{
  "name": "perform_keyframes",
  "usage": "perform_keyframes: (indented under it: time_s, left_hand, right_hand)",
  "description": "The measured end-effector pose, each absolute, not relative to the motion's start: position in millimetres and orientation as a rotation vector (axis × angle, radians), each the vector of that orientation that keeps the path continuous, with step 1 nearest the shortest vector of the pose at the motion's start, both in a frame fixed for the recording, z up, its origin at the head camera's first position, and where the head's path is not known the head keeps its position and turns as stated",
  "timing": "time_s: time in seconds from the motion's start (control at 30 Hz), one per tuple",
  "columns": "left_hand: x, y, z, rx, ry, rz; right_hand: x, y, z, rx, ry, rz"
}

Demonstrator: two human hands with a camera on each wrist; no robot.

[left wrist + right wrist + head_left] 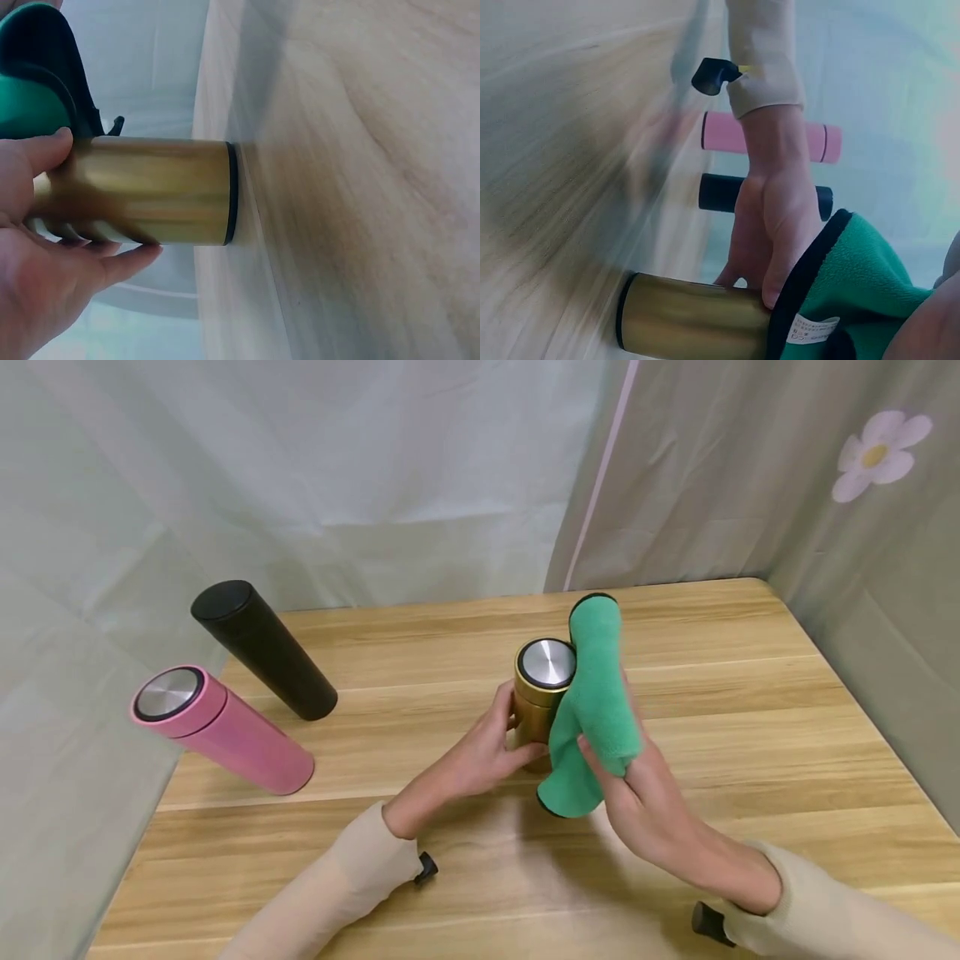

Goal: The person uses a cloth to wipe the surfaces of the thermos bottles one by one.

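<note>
A gold thermos flask (pixel 534 714) with a brushed-metal lid stands upright on the table. My left hand (pixel 487 747) grips it from the left, thumb in front and fingers round the back, as the left wrist view also shows. My right hand (pixel 648 802) holds a green cloth (pixel 600 702) with a black edge. The cloth lies against the flask's right side, and one end hangs low in front of it. A white label (pixel 811 328) shows on the cloth in the right wrist view. Part of the right hand is hidden behind the cloth.
On the left of the wooden table (pixel 450 877) stand a pink thermos flask (pixel 247 743) and a black one (pixel 270 652), both upright. Pale curtains (pixel 375 468) hang behind and beside the table. Each sleeve carries a small black piece near the wrist.
</note>
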State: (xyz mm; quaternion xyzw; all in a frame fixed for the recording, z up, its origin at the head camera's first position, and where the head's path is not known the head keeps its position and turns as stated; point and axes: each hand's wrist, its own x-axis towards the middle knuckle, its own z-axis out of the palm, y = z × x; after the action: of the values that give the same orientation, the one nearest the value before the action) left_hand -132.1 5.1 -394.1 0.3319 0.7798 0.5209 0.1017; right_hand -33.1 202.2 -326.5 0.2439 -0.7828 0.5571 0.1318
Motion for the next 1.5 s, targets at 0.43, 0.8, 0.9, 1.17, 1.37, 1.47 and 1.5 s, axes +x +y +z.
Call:
perform_keyframes:
  time_s: [0.43,0.8,0.9,1.17,1.37,1.47,1.5]
  left_hand:
    - [-131.3,10.7,-395.1,1.004,2.444,1.490]
    - [-128.3,14.6,-395.7,1.036,2.480,1.445]
    - [-128.2,14.4,-396.1,1.065,2.479,1.422]
    - [-130.1,9.1,-393.5,1.077,2.368,1.407]
    - [-130.6,4.7,-392.2,1.081,2.259,1.454]
    - [-128.8,6.1,-392.2,1.029,2.290,1.443]
    - [-127.8,7.2,-392.5,0.999,2.308,1.441]
  right_hand:
    - [-55.2,196.7,-330.0,0.710,-2.334,1.372]
    - [-61.1,204.3,-359.2,0.651,-2.440,1.285]
    - [-59.9,204.7,-366.5,0.625,-2.468,1.264]
    - [-56.5,205.0,-392.6,0.595,-2.548,1.177]
    - [-58.5,205.4,-409.0,0.601,-2.572,1.099]
    - [-60.3,206.2,-415.2,0.618,-2.587,1.088]
    - [-60.8,206.5,-417.5,0.623,-2.595,1.089]
